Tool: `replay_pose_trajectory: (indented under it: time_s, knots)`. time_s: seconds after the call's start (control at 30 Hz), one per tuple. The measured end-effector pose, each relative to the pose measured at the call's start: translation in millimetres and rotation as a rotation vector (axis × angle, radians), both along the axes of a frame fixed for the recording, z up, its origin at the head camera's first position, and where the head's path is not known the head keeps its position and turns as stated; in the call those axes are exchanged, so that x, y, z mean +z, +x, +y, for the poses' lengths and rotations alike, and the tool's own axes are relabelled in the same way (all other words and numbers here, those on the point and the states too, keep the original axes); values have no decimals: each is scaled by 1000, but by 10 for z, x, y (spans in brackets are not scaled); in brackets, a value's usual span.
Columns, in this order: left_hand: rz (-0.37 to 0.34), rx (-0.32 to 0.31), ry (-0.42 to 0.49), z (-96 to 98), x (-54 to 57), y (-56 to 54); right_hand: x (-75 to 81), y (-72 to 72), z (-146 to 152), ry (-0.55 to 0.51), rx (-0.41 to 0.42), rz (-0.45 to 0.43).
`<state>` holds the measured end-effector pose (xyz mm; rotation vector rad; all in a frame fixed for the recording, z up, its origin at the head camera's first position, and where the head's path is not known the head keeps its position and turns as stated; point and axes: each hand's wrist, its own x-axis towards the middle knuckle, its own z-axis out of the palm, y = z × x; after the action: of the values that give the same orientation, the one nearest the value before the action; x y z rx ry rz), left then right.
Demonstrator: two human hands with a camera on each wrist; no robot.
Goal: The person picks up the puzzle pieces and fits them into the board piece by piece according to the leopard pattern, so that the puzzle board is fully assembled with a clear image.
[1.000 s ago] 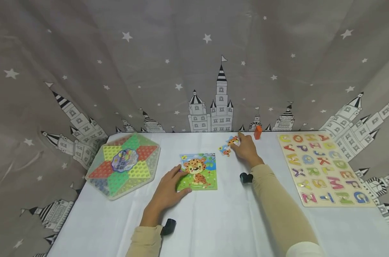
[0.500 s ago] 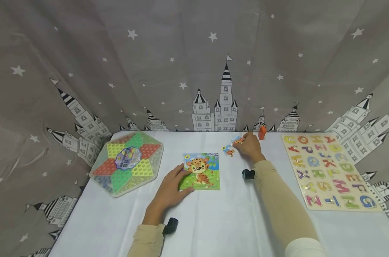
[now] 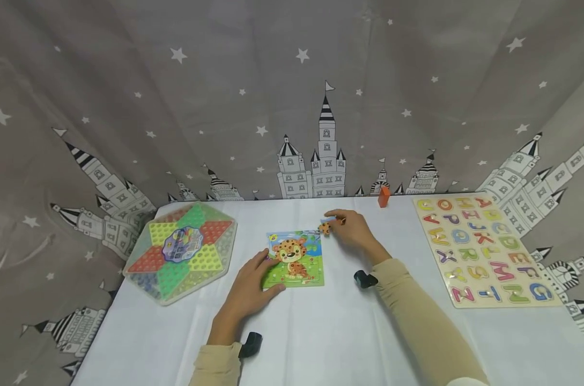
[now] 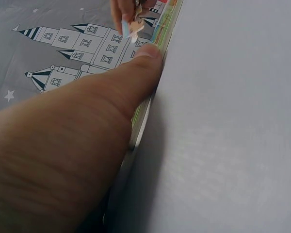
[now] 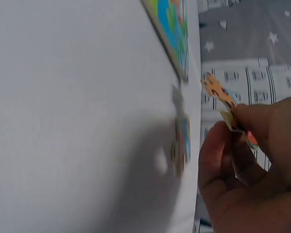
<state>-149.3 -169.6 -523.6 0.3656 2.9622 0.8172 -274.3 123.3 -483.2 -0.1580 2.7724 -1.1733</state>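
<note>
In the head view, a square puzzle board [image 3: 298, 268] with a spotted leopard cub picture lies mid-table. My left hand [image 3: 247, 287] rests at its left side, fingers over the left edge and the thumb along the front edge. The left wrist view shows that thumb [image 4: 145, 60] against the board's side. My right hand [image 3: 353, 231] pinches a spotted jigsaw piece [image 3: 325, 227] between thumb and fingers, by the board's back right corner. In the right wrist view the held piece is raised, and a second jigsaw piece [image 5: 183, 145] lies on the table below.
A hexagonal Chinese checkers set [image 3: 176, 252] lies at the left. On the right is a wooden alphabet puzzle board [image 3: 487, 252]. A small orange block [image 3: 384, 197] stands at the table's back edge, before a grey castle-print curtain [image 3: 253, 64].
My right hand has picked up a jigsaw piece from the back of the table and brought it left and nearer, to the board's corner. My left hand stays at the board.
</note>
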Motion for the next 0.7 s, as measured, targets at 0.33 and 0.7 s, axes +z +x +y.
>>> replay_pose_trajectory:
  time_s: [0.33, 0.7]
  knots:
    - [18, -1, 11, -20, -7, 7, -77, 114, -597, -64, 88, -43]
    - [40, -17, 27, -18, -3, 3, -154, 106, -843, 1, 117, 87]
